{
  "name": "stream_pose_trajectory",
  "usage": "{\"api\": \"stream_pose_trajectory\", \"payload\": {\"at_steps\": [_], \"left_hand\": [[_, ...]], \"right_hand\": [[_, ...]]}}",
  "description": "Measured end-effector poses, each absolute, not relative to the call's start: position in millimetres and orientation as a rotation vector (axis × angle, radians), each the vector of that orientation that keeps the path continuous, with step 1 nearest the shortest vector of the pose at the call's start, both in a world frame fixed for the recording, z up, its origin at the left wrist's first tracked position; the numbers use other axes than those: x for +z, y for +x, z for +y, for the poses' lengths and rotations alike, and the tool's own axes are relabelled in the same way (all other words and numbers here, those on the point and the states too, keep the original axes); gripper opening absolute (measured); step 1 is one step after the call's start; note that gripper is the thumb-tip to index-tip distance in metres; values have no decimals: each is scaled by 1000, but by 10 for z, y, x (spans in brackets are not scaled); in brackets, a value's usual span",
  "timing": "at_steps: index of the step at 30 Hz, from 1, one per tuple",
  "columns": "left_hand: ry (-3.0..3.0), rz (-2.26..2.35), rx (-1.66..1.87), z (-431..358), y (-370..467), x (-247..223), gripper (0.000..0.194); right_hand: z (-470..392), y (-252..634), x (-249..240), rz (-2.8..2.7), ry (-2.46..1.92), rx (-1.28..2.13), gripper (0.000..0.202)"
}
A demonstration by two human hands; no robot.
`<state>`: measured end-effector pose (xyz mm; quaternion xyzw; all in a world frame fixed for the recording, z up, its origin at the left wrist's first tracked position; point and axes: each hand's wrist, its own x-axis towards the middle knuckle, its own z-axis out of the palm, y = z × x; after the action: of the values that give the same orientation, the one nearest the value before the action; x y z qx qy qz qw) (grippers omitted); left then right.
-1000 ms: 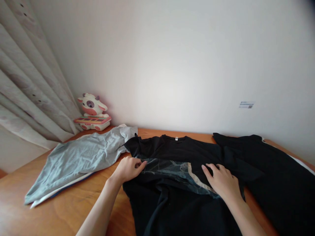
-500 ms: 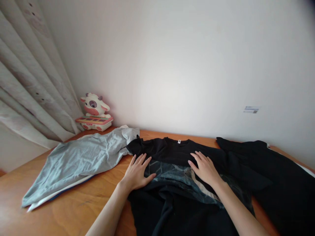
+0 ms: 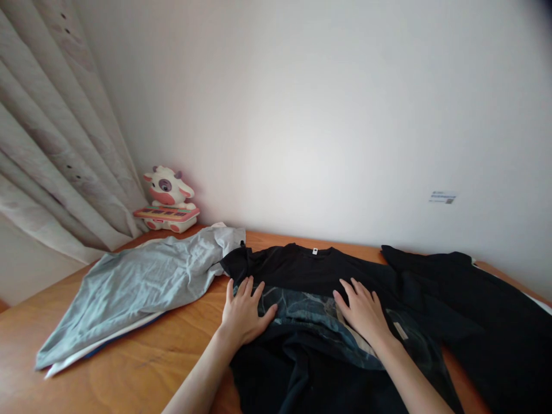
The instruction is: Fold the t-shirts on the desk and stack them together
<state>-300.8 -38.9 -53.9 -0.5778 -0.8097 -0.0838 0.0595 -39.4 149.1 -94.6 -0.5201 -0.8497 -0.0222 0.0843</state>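
Observation:
A black T-shirt (image 3: pixel 302 267) with a dark blue-grey printed band across its front lies spread on the wooden table, its collar and white label toward the wall. My left hand (image 3: pixel 245 310) rests on the left side of the print, fingers spread and pointing away from me. On the right part of the print lies my right hand (image 3: pixel 361 310), also with its fingers apart. Neither hand grips the fabric. Below the print, the near part of the shirt is bunched in loose folds.
Grey clothing (image 3: pixel 146 287) lies on the left of the wooden table (image 3: pixel 150 368), with white and blue cloth edges beneath. More black clothing (image 3: pixel 495 322) lies at right. A cow toy with a keyboard (image 3: pixel 167 201) stands in the back corner by the curtain (image 3: pixel 60 132).
Both hands have slid slightly toward me over the printed front, still flat with fingers spread. The view has shifted a little; the shirt lies in nearly the same place.

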Motion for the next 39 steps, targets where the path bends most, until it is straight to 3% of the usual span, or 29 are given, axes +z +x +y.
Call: {"api": "stream_pose_trajectory", "payload": {"at_steps": [8, 15, 18, 21, 26, 30, 33, 36, 39], "left_hand": [[-1668, -2303, -410, -30, -3122, -378, 38], [-1290, -2698, -330, 519, -3850, 16, 52], [-1236, -2795, -347, 545, -4017, -10, 44], [-1230, -2783, -445, 496, -4053, -25, 32], [-1116, -2669, -625, 262, -4145, 92, 44], [-1075, -2540, -495, 59, -4178, 138, 44], [-1245, -2398, -348, 98, -3936, 103, 53], [-1777, -2268, -288, 311, -3489, 13, 36], [-2064, -2266, -239, 571, -3074, -123, 37]], "right_hand": [[1343, -244, -1013, -2452, -1533, 10, 57], [1361, -240, -1012, -2403, -1506, 21, 53], [1360, -237, -1024, -2398, -1496, 26, 53], [1365, -235, -1034, -2391, -1493, 31, 54], [1371, -232, -1023, -2398, -1480, 40, 53], [1356, -239, -1027, -2429, -1475, 24, 53], [1326, -252, -1019, -2429, -1490, 18, 53], [1328, -270, -915, -2414, -1503, 12, 48], [1428, -288, -723, -2440, -1536, 48, 43]]}}
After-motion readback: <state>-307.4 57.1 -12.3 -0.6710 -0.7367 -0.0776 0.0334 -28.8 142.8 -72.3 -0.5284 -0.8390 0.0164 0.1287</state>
